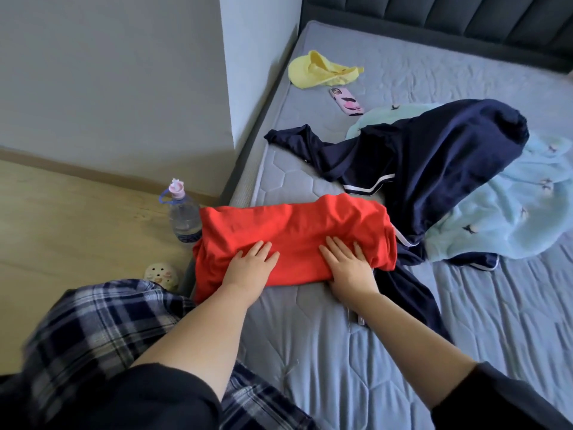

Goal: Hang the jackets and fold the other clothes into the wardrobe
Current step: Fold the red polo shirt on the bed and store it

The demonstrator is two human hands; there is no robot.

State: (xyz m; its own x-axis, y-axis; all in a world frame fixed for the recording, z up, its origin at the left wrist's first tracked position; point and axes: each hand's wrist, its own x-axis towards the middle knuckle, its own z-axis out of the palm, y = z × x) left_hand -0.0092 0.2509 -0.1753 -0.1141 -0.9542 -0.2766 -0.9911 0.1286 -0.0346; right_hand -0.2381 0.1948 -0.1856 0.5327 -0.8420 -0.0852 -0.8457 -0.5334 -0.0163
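Red garment (294, 240) lies folded at the bed's (310, 352) near-left edge, L side hanging over it. Left hand (248, 262) and right hand (348, 265) both press flat on it, fingers straight, gripping nothing. Navy jacket (418, 169) sprawls just behind, touching the red garment's R end, over a light blue blanket (502, 212). Further back: yellow cloth (316, 71), pink phone (345, 100). Water bottle (181, 212) stands on floor (77, 212) beside the bed.

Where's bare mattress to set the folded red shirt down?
Bare mattress lies between the arms, below the red shirt, and far right past the blue blanket. A smaller patch sits between phone and navy jacket. The middle is crowded.
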